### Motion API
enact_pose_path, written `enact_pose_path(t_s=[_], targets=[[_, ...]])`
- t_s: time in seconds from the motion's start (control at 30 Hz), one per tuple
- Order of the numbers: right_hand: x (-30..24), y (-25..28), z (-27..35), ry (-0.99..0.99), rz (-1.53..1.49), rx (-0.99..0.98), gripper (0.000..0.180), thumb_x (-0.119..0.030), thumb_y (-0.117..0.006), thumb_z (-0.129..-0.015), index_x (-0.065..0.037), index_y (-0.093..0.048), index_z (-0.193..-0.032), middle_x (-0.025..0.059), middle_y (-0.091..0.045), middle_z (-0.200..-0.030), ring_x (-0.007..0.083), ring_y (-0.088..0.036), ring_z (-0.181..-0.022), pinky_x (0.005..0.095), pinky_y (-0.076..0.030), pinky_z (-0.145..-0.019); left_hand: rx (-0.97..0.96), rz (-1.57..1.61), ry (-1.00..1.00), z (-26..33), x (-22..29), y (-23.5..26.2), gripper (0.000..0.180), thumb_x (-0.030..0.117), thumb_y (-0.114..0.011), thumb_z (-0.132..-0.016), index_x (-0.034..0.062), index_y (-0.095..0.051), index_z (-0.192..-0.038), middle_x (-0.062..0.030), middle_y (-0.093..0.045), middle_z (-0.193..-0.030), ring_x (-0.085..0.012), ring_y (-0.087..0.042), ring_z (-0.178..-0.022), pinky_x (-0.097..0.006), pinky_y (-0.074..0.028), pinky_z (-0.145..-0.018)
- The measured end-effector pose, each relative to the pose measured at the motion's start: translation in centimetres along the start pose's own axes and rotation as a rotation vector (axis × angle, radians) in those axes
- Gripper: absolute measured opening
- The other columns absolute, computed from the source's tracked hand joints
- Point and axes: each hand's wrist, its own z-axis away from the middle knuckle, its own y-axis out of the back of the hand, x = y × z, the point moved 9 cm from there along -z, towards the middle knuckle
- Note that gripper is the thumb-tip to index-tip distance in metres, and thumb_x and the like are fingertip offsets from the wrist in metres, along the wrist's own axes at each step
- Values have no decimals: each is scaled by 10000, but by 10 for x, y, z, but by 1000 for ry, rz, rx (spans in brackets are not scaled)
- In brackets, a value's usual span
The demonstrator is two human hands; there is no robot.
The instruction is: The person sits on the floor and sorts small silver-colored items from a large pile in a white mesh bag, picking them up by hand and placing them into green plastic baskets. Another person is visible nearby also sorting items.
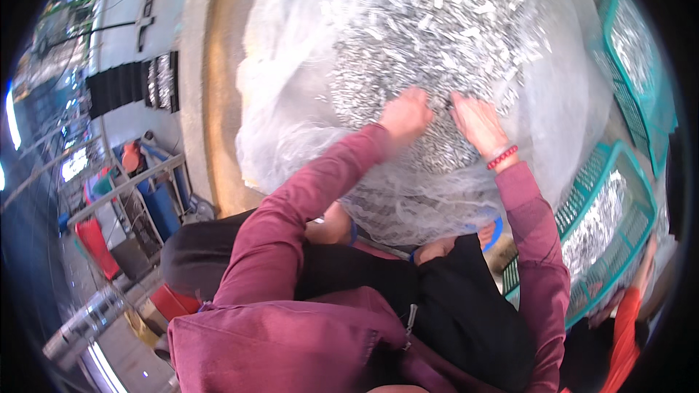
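Observation:
A wide heap of small shiny silver metal pieces [437, 44] lies spread on a translucent whitish sheet [284, 102] in front of me. At the near part of the heap my left hand [408, 113] is closed, its fingers curled down against the pieces. My right hand [477, 124], with a red bead bracelet [502, 157] at the wrist, rests a little to the right. Its fingers are bent together with their tips at the pieces. What either hand holds is too small to make out. The sheet bunches up between the hands and my knees.
Two green plastic baskets [619, 204] [632, 102] with silver pieces stand at the right. Another person's orange sleeve [625, 327] and arm show at the lower right. A concrete ledge [200, 87] runs along the left, with a red stool-like object [95, 247] and blue bins [156, 200] beyond.

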Motion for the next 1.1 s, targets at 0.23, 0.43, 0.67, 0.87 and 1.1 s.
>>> enact_pose_path(t_s=[0.23,0.43,0.67,0.87,1.1], targets=[[66,24,16,-504,-711,54,300,-343,-585,-891,-46,-596,-852,131,-573,-640,343,-502,-590,385,-424,-585,-56,1271,269,-34,-19,61,218,133,-412,-872,26,-524,-719,-141,-592,-993,-265,-565,-1052,-393,-462,-924],[18,27,9,-214,-147,-110,278,-270,-520,-904,-104,-575,-1120,133,-655,-756,308,-663,-769,436,-498,-661,-314,1799,26,-37,26,80,227,123,-404,-804,30,-453,-603,-221,-578,-1001,-390,-574,-1044,-392,-549,-820],[1,0,2,-81,214,-228,214,-60,-524,-820,-42,-592,-1023,153,-657,-731,272,-674,-710,377,-518,-608,-263,2001,89,-33,19,73,184,143,-415,-786,76,-400,-616,-187,-555,-845,-282,-605,-701,-252,-471,-457],[19,3,5,-229,98,-176,53,-68,-605,-753,-15,-613,-748,195,-655,-760,298,-674,-742,396,-521,-633,-417,1582,298,-31,11,43,124,103,-521,-869,74,-474,-758,3,-454,-686,-58,-428,-536,-157,-282,-421],[86,11,21,-515,-770,-62,185,-191,-656,-841,-36,-693,-936,18,-661,-800,107,-576,-760,271,-457,-726,-442,339,-98,-24,36,-29,100,222,-724,-764,177,-725,-854,-28,-678,-753,-156,-634,-672,-290,-503,-675]])
